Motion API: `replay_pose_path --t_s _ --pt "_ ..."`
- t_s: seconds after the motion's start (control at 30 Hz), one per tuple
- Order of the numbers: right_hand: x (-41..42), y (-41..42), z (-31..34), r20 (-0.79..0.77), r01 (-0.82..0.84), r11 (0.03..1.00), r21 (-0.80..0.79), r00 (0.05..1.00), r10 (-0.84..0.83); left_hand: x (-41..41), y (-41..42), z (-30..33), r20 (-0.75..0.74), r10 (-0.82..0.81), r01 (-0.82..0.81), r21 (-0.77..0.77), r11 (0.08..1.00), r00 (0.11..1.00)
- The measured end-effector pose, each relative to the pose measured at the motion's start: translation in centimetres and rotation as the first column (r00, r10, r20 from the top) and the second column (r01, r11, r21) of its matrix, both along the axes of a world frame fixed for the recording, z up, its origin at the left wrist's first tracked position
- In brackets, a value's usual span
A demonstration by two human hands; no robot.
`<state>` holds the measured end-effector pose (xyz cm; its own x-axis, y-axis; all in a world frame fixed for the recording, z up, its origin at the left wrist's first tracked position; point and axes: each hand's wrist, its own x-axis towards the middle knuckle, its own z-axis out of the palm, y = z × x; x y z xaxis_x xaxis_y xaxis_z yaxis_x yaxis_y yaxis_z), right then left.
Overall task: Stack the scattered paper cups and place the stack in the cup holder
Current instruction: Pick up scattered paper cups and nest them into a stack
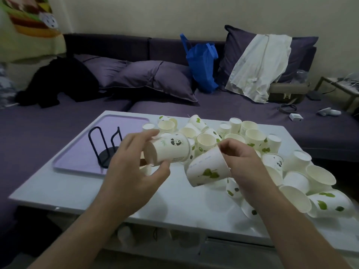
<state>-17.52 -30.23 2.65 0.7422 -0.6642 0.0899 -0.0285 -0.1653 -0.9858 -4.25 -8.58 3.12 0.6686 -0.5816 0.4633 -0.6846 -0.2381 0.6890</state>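
Two cups aloft, unnested, above worktop (81,193).
Left hand (134,167) grips panda cup (168,150); right hand (242,162) pinches leaf cup (207,168). Misaligned rims may crumple or slip.

At frame centre the left hand (134,162) grips a panda cup (169,150) on its side; the right hand (242,162) pinches a leaf cup (208,168). Scattered cups (252,136) fill the right; the black cup holder (105,146) stands centre-left on a lilac tray (77,164)

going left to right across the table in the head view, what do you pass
purple tray → black cup holder → left hand holding panda cup → leaf cup pinched by right hand → pile of loose cups
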Motion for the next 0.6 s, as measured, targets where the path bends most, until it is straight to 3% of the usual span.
replay_pose_path --t_s 0.1,0.17,0.43,0.53,0.6 --pt "0.8 2.0 0.8 0.063 -0.15 0.962 0.228 0.988 0.139 0.9 1.6 0.6 -0.214 -0.114 0.078 -0.169 0.982 0.97" --pt "1.5 3.6 1.1 0.113 -0.259 0.911 0.321 0.966 0.234 1.4 2.1 0.4 -0.258 -0.149 0.104 -0.182 0.978 0.955" --pt "5.4 6.5 1.5 0.269 -0.358 0.856 0.373 0.925 0.27 4.8 4.1 0.2 -0.04 0.028 -0.028 0.006 1.0 0.999" --pt "6.5 6.9 1.6 0.299 -0.413 0.836 0.36 0.901 0.316 6.2 4.0 -0.1 -0.059 0.031 -0.028 0.056 0.998 0.998" --pt "7.0 6.7 1.5 0.287 -0.363 0.863 0.351 0.919 0.27 6.9 3.9 -0.6 -0.119 0.02 -0.017 0.024 1.0 0.993"
